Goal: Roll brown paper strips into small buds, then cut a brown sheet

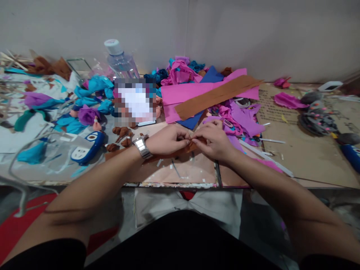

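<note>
My left hand (166,139) and my right hand (214,140) meet over the table's middle, fingers pinched on a small piece of brown crepe paper (193,144) between them. A silver watch (142,147) sits on my left wrist. Both hands rest on a pale brown sheet (180,168) near the front edge. A few small rolled brown paper buds (121,132) lie just left of my left hand.
A long brown strip (216,95) lies on pink sheets (180,93) behind the hands. Purple scraps (247,120), blue paper flowers (92,86), a purple rose (87,114), a plastic bottle (121,60) and a blue tool (87,147) crowd the table. Cardboard (303,142) lies at right.
</note>
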`<state>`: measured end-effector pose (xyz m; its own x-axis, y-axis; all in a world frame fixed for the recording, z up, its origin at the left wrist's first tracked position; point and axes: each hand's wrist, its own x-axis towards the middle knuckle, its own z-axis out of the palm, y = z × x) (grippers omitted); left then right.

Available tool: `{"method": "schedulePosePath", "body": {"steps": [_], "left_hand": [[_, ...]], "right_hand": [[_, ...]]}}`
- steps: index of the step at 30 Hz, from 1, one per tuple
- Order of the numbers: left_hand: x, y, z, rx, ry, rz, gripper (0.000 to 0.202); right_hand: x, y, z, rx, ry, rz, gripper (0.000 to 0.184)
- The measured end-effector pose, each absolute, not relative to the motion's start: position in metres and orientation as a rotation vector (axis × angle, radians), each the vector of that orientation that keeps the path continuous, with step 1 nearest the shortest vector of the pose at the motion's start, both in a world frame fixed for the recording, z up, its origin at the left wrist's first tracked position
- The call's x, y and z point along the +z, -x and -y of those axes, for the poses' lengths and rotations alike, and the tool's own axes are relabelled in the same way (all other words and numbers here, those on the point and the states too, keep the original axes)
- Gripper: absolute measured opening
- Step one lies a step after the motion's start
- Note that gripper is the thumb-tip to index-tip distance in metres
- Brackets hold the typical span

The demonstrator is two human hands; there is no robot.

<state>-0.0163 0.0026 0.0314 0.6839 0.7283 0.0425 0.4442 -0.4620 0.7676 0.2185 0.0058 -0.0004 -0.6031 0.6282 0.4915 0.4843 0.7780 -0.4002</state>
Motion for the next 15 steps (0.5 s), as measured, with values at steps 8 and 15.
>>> {"method": "schedulePosePath", "body": {"steps": [8, 15], "left_hand": [[0.0308, 0.0160, -0.0029, 0.455, -2.063, -0.922, 0.017], [0.0299, 0.0164, -0.0041, 0.468, -1.994, -0.886, 0.014]], "right_hand": [[-0.0002, -0.2186, -0.0053, 0.271, 0.767, 2.331, 0.006], [0.0016, -0.2186, -0.0049, 0.180, 0.701, 2.329, 0.008]]}}
